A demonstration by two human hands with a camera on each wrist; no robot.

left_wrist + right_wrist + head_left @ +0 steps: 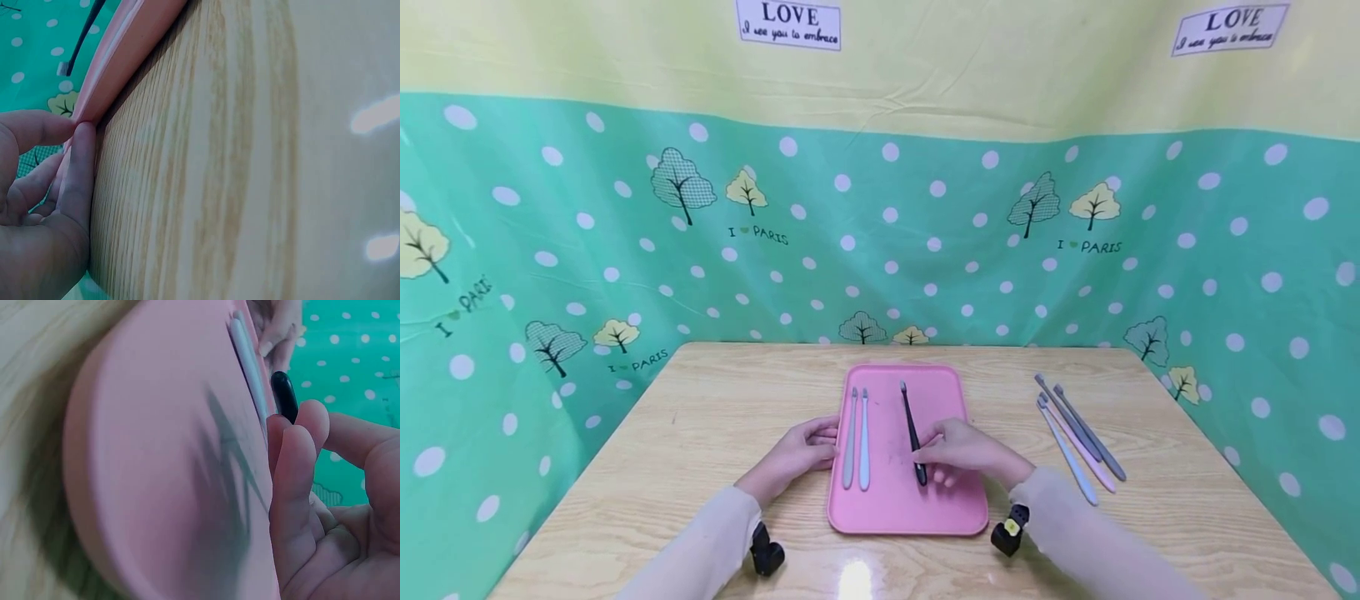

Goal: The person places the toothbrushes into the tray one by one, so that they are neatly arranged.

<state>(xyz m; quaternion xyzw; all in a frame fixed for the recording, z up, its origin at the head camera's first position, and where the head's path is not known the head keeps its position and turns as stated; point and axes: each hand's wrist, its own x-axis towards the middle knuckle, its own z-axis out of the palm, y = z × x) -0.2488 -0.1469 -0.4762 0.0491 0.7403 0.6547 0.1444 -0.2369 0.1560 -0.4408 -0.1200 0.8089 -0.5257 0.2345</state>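
My right hand (962,450) pinches a black toothbrush (912,421) by its handle, above the pink tray (895,512). In the right wrist view, the rounded handle end (285,394) sticks out past the thumb and fingertips, and a shadow falls on the tray. At the tray's left side, my left hand (801,454) holds the rim between thumb and fingers, as the left wrist view shows at the tray edge (119,69). Inside the tray, along its left side, a grey toothbrush (849,450) and a pale blue toothbrush (864,450) lie side by side, heads away from me.
Right of the tray, several toothbrushes lie close together on the wooden table (722,392): a light blue one (1070,454), a pink one (1093,467) and greyish ones (1097,437). A green and yellow patterned curtain (887,275) hangs behind the table and along both sides.
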